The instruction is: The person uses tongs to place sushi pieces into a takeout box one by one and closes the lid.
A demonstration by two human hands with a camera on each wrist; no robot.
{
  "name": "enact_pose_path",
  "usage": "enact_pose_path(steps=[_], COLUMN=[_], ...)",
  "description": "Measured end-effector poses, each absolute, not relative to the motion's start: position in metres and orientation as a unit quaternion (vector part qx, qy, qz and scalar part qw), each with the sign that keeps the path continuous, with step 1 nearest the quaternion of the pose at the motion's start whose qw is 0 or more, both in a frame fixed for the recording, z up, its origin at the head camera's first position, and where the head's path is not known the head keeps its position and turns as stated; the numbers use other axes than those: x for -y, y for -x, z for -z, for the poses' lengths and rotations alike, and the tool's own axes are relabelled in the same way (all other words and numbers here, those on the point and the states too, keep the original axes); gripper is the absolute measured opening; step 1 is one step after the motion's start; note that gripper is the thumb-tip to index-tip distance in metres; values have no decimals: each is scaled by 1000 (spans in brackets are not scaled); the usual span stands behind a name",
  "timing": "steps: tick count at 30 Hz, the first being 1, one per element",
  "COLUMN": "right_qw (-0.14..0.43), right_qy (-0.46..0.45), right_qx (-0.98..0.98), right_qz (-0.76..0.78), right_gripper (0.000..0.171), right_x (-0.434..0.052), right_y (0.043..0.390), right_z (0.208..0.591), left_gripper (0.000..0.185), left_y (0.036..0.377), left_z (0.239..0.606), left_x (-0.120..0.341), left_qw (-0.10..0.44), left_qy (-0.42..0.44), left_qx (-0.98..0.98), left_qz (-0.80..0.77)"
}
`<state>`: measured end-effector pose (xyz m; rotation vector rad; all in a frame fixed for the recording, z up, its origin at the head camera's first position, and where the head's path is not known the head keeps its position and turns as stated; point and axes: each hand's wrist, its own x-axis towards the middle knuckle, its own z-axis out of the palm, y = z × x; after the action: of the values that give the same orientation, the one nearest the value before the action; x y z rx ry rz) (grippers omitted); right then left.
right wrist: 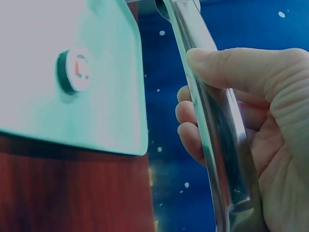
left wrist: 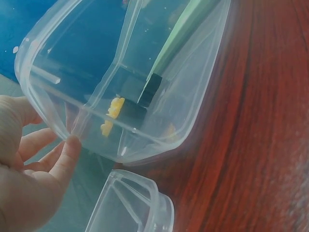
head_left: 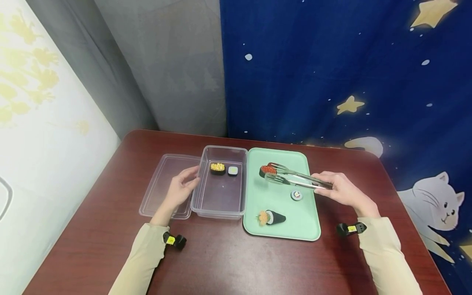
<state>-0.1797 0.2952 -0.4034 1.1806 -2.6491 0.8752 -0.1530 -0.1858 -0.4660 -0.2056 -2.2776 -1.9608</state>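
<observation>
Head cam first: the right hand [head_left: 343, 190] holds a pair of shiny metal tongs [head_left: 295, 177], fingers and thumb wrapped round the handle end. The tong tips sit right around a red-topped roe sushi piece wrapped in dark seaweed [head_left: 267, 169], which is at the far left corner of the mint green plastic tray [head_left: 295, 229]. I can't tell if the piece is lifted or resting on the tray. The left hand [head_left: 180, 189] has relaxed fingers touching the left wall of the clear rectangular plastic container [head_left: 221, 213], steadying it, not really clutching anything. Beside it lies the container's clear lid [head_left: 162, 186], flat on the dark red wooden tabletop [head_left: 236, 262].

Progress-wise, I'd say it's about two down, three to go: a corn-topped sushi piece [head_left: 217, 167] and a small white-filled roll [head_left: 232, 170] already sit side by side at the far end of the container. Besides the roe one, a little round maki slice [head_left: 296, 195] and a cone-shaped hand roll with orange filling [head_left: 272, 217] are on the tray.

Left wrist cam: fingertips [left wrist: 72, 145] press lightly on the container's rim near its corner [left wrist: 53, 123], open-handed. You can see the yellow corn [left wrist: 112, 113] through the wall, and the lid's corner [left wrist: 140, 203] down below.

Right wrist cam: thumb [right wrist: 231, 65] on top and fingers [right wrist: 190, 121] curled behind the tong handle [right wrist: 212, 125], a firm closed grip. The tray edge [right wrist: 135, 96] and the maki slice [right wrist: 77, 70] show off to the left; the tong tips are out of frame here.
</observation>
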Motion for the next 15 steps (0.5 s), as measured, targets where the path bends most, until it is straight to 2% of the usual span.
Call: enact_pose_path(steps=[10, 15], right_qw=[62, 46], right_qy=[-404, -405], right_qx=[872, 871], right_qz=[-271, -273], right_gripper=[41, 41], right_x=[-277, -264], right_y=[197, 203], right_z=[386, 380], left_gripper=[39, 38], left_y=[153, 153], left_z=[465, 465], left_x=[186, 186], left_qw=[64, 62], left_qy=[62, 62], left_qx=[760, 760], left_qz=[643, 644])
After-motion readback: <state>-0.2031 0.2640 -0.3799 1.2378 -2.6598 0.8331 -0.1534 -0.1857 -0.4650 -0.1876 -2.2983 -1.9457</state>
